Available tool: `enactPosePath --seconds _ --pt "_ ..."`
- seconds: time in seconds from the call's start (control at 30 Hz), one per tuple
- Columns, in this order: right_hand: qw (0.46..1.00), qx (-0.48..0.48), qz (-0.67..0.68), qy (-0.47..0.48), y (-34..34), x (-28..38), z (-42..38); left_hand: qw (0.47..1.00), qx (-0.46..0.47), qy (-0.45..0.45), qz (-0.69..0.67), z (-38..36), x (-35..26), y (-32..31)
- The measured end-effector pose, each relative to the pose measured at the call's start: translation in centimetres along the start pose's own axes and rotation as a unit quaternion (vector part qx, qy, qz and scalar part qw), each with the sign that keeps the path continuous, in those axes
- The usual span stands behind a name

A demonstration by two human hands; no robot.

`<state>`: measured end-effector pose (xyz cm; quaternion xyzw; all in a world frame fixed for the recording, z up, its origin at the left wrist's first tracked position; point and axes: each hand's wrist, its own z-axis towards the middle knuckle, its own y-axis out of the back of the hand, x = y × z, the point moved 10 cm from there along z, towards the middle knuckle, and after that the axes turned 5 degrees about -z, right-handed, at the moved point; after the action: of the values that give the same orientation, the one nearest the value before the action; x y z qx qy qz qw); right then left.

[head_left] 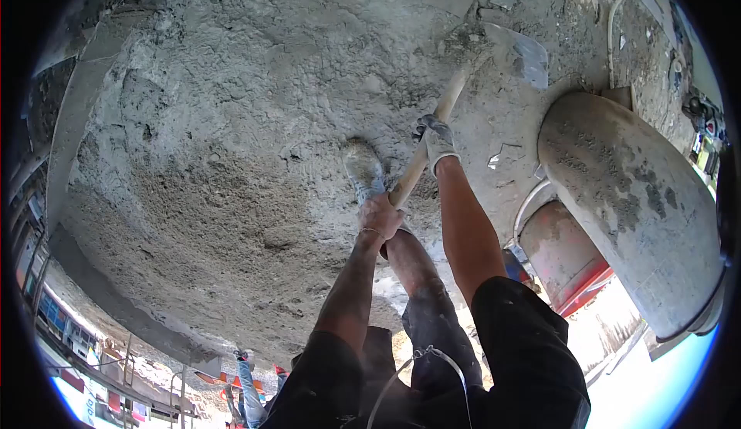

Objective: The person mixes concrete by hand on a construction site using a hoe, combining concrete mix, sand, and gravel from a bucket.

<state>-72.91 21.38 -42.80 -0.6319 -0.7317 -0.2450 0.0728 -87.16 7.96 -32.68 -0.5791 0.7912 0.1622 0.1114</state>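
A long wooden-handled shovel (pixel 453 92) runs diagonally through the middle of the view. My left hand (pixel 381 216), bare and with a thin band at the wrist, is closed round the lower end of its handle. Further up, my right hand (pixel 437 137), in a grey and white work glove, also grips the handle. The flat metal blade (pixel 532 60) lies at the upper right, partly coated in grey, against wet mortar (pixel 309 51). My dust-covered shoe (pixel 363 165) stands in the mortar beside my left hand.
Rougher, drier mix (pixel 216 205) is heaped to the left, bounded by a raised edge (pixel 65 136). On the right are a large mortar-splashed drum (pixel 633 205) and a reddish barrel (pixel 559 248). Another person's leg (pixel 249 390) shows at the lower left.
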Motion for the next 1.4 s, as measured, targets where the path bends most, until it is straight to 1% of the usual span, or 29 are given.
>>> enactPosePath --seconds 0.03,0.07,0.1,0.13,0.17,0.23,0.3,0.37,0.4,0.47,0.5,0.53,0.6,0.63,0.7,0.77,0.8,0.83,0.87,0.9,0.93,0.97,1.0,1.1,1.13,1.17,1.23,1.33,1.4 --pt "0.998 -0.002 -0.024 0.055 -0.1 0.8 0.8 1.0 0.004 0.001 0.006 0.3 -0.3 0.3" --pt "0.998 -0.05 0.028 0.001 0.0 1.4 -1.3 1.0 0.012 -0.009 0.024 0.3 -0.6 0.7" --pt "0.998 -0.051 0.031 -0.013 0.1 1.4 -3.4 0.999 0.023 -0.01 0.037 -0.8 -0.4 1.1" --pt "0.996 -0.064 0.066 -0.008 0.3 2.7 -4.6 0.999 0.019 -0.009 0.037 -1.4 -0.6 1.6" --pt "0.992 -0.079 0.1 0.004 1.1 4.4 -5.3 0.998 0.009 -0.043 0.045 -2.2 -1.7 1.8" --pt "0.991 -0.087 0.1 0.012 3.1 6.9 -7.8 0.995 0.004 -0.08 0.051 -3.2 -3.6 1.9" --pt "0.98 -0.127 0.107 0.112 5.8 12.1 -11.6 0.985 0.044 -0.154 0.063 -3.8 -6.3 1.2" --pt "0.97 -0.16 0.113 0.144 8.3 17.3 -16.0 0.972 0.034 -0.229 0.05 -4.0 -10.7 1.7" --pt "0.956 -0.184 0.118 0.197 9.5 20.4 -18.3 0.963 0.027 -0.262 0.055 -3.7 -13.0 1.3" --pt "0.925 -0.23 0.109 0.281 12.3 24.7 -22.3 0.946 0.035 -0.323 0.001 -3.1 -17.3 0.2" --pt "0.909 -0.25 0.099 0.319 13.4 26.3 -23.5 0.945 0.039 -0.325 0.001 -3.2 -19.1 -0.1" --pt "0.908 -0.254 0.098 0.317 14.0 26.6 -23.7 0.941 0.015 -0.337 -0.013 -3.7 -20.9 0.6" --pt "0.87 -0.274 0.076 0.403 14.7 27.8 -24.6 0.939 -0.005 -0.344 -0.028 -4.0 -20.8 0.6" --pt "0.872 -0.275 0.075 0.398 14.3 26.7 -23.6 0.945 -0.01 -0.327 -0.03 -3.8 -19.3 0.7" --pt "0.927 -0.235 0.13 0.261 11.3 20.7 -17.9 0.952 -0.018 -0.306 -0.025 -2.7 -14.6 0.9" --pt "0.976 -0.155 0.066 0.135 6.3 12.2 -9.7 0.991 -0.008 -0.135 -0.013 -0.6 -5.7 -0.4" --pt "0.989 -0.096 -0.061 0.095 4.3 8.2 -4.6 0.997 -0.009 -0.07 -0.033 -1.0 -4.2 -1.1" --pt "0.999 -0.022 0.021 -0.018 2.4 2.4 0.8 0.999 -0.008 -0.005 -0.053 -1.3 -3.1 -1.9" --pt "0.995 -0.033 0.052 -0.078 1.5 1.8 1.4 0.995 -0.075 0.046 0.039 -1.1 -1.4 -0.8" --pt "0.994 -0.034 0.047 -0.093 1.3 0.2 1.6 0.995 -0.067 0.06 0.04 -1.1 -0.4 -0.8" --pt "0.997 -0.026 0.05 -0.055 1.9 -0.9 0.8 0.997 -0.049 0.051 0.031 -1.8 -0.1 -1.5" --pt "0.997 -0.015 0.068 0.015 1.7 1.0 1.4 0.998 -0.048 0.012 0.027 -0.7 -1.2 -1.0" --pt "0.996 -0.042 0.073 0.011 1.6 1.7 0.5 0.998 -0.044 0.004 0.054 -0.4 -1.0 -0.7" --pt "0.993 -0.055 0.101 0.021 1.4 3.2 -3.1 0.993 -0.056 0.005 0.104 -1.7 -0.2 0.1" --pt "0.994 -0.049 0.097 -0.002 1.8 4.1 -5.5 0.994 -0.064 -0.03 0.088 -2.3 -0.9 0.7" --pt "0.991 -0.067 0.112 0.033 2.9 5.4 -7.1 0.994 -0.066 -0.033 0.084 -2.6 -0.9 0.8" --pt "0.978 -0.104 0.151 0.097 5.2 9.4 -11.1 0.987 -0.044 -0.142 0.065 -3.3 -2.9 0.4" --pt "0.947 -0.196 0.109 0.231 10.5 19.1 -21.1 0.962 -0.027 -0.269 0.043 -4.2 -11.0 -0.3" --pt "0.905 -0.264 0.077 0.324 14.8 24.2 -26.2 0.933 -0.03 -0.359 -0.004 -6.1 -18.0 0.3"
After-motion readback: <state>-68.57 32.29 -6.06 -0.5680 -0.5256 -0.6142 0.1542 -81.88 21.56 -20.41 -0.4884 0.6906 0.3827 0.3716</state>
